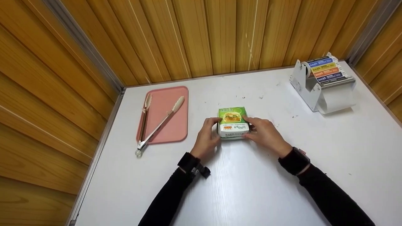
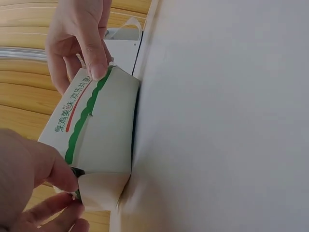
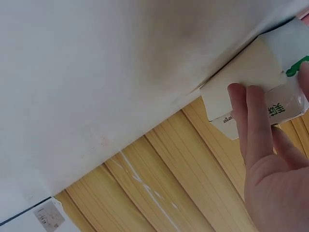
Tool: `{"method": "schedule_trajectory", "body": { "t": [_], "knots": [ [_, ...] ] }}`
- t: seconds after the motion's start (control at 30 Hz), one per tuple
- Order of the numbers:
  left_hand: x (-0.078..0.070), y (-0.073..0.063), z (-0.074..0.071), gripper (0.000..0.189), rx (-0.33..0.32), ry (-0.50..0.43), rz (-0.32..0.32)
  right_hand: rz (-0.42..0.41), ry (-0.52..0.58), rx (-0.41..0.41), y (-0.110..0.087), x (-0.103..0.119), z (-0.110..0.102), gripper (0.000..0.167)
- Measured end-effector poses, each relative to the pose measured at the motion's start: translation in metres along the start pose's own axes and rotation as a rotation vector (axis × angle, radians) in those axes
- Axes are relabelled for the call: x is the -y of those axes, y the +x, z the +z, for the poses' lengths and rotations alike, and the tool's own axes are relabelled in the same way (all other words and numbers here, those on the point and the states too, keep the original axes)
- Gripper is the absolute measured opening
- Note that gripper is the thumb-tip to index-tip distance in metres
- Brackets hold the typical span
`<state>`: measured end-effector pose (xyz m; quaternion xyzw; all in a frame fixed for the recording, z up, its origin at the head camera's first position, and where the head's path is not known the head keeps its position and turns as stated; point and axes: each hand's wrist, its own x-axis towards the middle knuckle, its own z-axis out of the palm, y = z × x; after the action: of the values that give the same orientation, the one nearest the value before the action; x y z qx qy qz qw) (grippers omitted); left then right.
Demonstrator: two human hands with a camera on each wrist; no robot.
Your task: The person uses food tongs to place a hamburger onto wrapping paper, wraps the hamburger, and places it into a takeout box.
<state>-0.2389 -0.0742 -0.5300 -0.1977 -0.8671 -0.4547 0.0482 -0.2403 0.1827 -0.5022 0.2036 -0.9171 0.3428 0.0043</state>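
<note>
A closed green and white burger box (image 1: 234, 125) with a burger picture on its lid sits on the white table. My left hand (image 1: 207, 138) holds its left side; in the left wrist view, that hand's thumb and fingers (image 2: 60, 176) pinch the box near one corner. From the other side my right hand (image 1: 267, 133) grips it, thumb at the front and index finger at the lid's edge. The right wrist view has several right-hand fingers (image 3: 256, 121) lying against the side flap of the box (image 3: 241, 72).
On the left lies a pink tray (image 1: 166, 125) with metal tongs (image 1: 157, 128) across it, their pale tips spread and hinge end past its near edge. A white label dispenser (image 1: 304, 84) with coloured rolls stands back right. Wooden panels (image 1: 201, 37) wall the table's back and left.
</note>
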Motion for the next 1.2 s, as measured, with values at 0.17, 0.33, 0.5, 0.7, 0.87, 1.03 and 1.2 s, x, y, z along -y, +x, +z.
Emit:
{"method": "schedule_trajectory", "body": {
  "t": [0.17,0.33,0.5,0.7,0.87,1.03,1.2],
  "knots": [
    [0.0,0.003,0.003,0.071,0.024,-0.063,0.02,-0.016,-0.04,0.007,-0.001,0.001,0.0,0.076],
    [0.002,0.007,0.006,0.072,-0.028,-0.184,0.0,-0.018,-0.053,0.002,-0.001,0.003,-0.002,0.076],
    [0.003,0.009,0.004,0.07,-0.044,-0.069,-0.001,-0.02,-0.061,0.004,-0.002,0.004,-0.003,0.076],
    [0.001,0.004,-0.006,0.057,0.073,0.087,-0.032,-0.037,-0.067,0.009,-0.003,0.004,-0.001,0.077],
    [0.001,-0.001,-0.016,0.069,0.183,0.184,0.033,-0.067,-0.065,0.013,-0.002,0.002,-0.001,0.075],
    [0.0,0.001,-0.015,0.078,0.177,0.271,0.076,-0.06,-0.067,0.027,-0.001,0.003,-0.003,0.075],
    [-0.004,0.0,-0.015,0.076,0.138,0.251,0.042,-0.062,-0.061,0.032,0.0,0.002,-0.001,0.077]
  ]
}}
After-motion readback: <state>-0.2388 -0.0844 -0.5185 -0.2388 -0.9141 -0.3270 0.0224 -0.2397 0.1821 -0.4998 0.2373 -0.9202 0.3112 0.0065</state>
